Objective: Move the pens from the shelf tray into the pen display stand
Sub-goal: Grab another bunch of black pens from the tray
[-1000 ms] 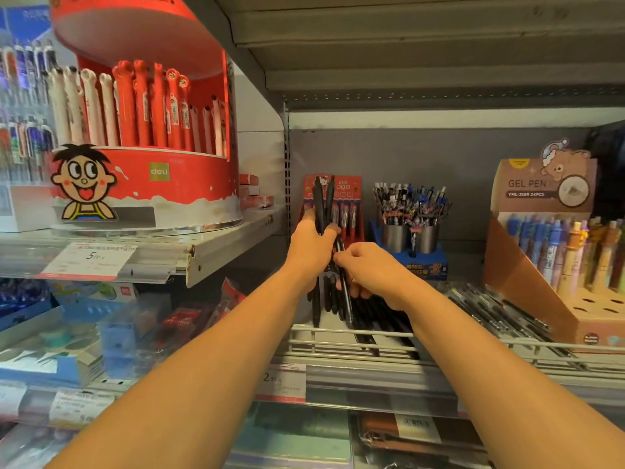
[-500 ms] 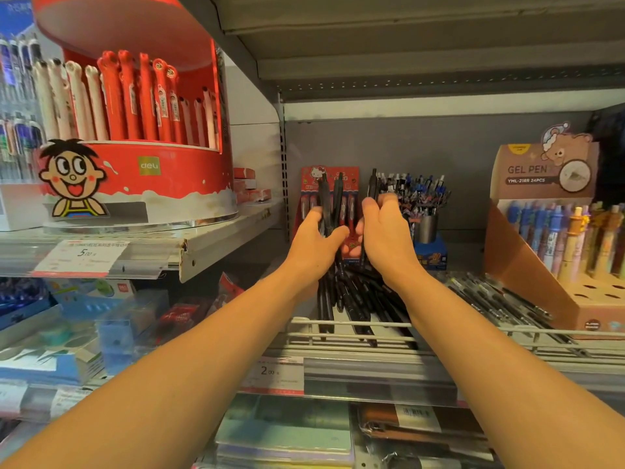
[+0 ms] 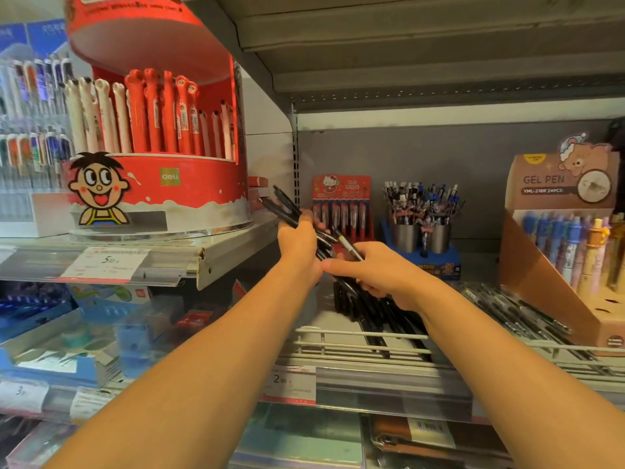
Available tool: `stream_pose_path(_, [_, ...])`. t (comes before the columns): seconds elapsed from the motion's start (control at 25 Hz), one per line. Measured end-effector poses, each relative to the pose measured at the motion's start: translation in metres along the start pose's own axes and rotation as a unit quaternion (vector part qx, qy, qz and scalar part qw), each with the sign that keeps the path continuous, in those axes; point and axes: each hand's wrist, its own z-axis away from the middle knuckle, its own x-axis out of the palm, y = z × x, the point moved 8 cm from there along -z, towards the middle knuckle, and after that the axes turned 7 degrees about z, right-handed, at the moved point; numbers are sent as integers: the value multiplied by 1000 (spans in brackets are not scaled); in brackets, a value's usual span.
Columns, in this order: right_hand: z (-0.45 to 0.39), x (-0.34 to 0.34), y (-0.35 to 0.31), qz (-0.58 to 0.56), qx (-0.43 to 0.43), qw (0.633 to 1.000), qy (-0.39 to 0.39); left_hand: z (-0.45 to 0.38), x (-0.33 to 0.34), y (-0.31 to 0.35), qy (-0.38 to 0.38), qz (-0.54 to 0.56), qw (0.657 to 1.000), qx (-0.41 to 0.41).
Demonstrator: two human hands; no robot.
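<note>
My left hand (image 3: 299, 245) is shut on a bunch of black pens (image 3: 284, 206) that fan up and to the left, above the shelf tray (image 3: 358, 343). My right hand (image 3: 375, 269) sits just right of it, fingers closed around black pens, with one pen tip (image 3: 348, 247) poking up between thumb and finger. More black pens (image 3: 372, 309) lie in the wire-fronted tray under my right hand. The red round pen display stand (image 3: 162, 184), with red and white pens upright in it, stands on the higher shelf to the left.
A red Hello Kitty pen card (image 3: 341, 208) and two metal cups of pens (image 3: 421, 231) stand at the back. A brown gel pen box (image 3: 568, 231) is at the right, with loose pens (image 3: 517, 313) beside it. Price labels line the shelf edges.
Both hands came down and leftward from in front of the red pen card. The bunch in my left hand tilted from upright to slanting left, and my right hand dropped back onto the tray pens.
</note>
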Motion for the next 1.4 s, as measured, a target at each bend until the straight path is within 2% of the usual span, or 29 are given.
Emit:
stream_pose_path(0.12, [0, 5, 1, 1, 15, 999, -42, -1, 3, -9, -12, 25, 998, -52])
stream_pose_path(0.36, [3, 14, 13, -74, 94, 985, -122, 4, 17, -10, -55, 1, 996, -66])
stream_pose_path(0.52, [4, 16, 9, -110, 83, 980, -141, 6, 18, -10, -66, 53, 991, -99])
stream_pose_path(0.72, [4, 16, 16, -150, 129, 968, -154, 3, 16, -6, -64, 35, 995, -66])
stream_pose_path(0.84, [5, 12, 27, -128, 168, 969, -131, -1, 8, 2, -28, 15, 999, -27])
stream_pose_path(0.96, [0, -5, 35, -137, 179, 974, -22, -7, 0, 7, 0, 39, 999, 4])
stream_pose_path(1.04, [-5, -22, 34, -174, 143, 971, 77, -3, 3, 6, -30, 18, 999, 15])
stream_pose_path(1.12, [-8, -31, 26, -203, 83, 968, 121, 6, 11, -4, -89, -87, 992, 15])
stream_pose_path(1.24, [-9, -26, 16, -219, 38, 971, 92, 23, 26, -22, -191, -190, 962, -42])
stream_pose_path(1.4, [-6, -16, 14, -201, 43, 978, 21, 24, 22, -35, -231, -224, 936, -146])
